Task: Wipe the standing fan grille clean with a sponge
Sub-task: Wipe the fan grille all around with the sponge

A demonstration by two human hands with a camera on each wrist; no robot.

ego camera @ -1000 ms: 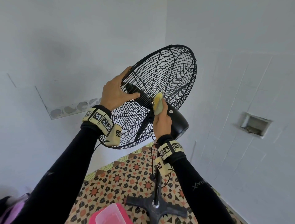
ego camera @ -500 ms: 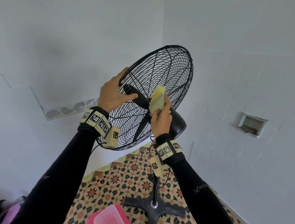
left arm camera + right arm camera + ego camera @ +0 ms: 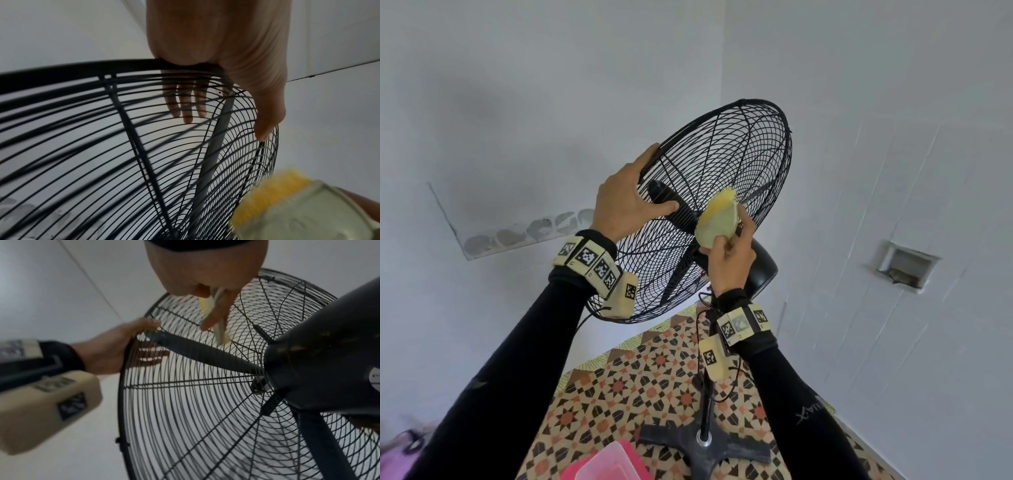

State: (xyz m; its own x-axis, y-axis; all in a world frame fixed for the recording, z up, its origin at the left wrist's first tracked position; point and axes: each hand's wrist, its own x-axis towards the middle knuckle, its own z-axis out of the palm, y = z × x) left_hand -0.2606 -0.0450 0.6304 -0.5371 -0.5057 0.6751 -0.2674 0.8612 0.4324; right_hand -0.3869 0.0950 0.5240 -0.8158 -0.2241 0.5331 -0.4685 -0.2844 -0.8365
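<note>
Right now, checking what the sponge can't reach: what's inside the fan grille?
Inside the fan grille, dark fan blades show through the wires. The hub is covered by the motor housing.

Pale grey walls meet in a corner — patterned tile floor below.

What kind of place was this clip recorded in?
Probably a bare room in a home, perhaps under repair: plain white walls with a rough patched strip, an open recessed wall box, a patterned tile floor and a black wire-grille standing fan.
</note>
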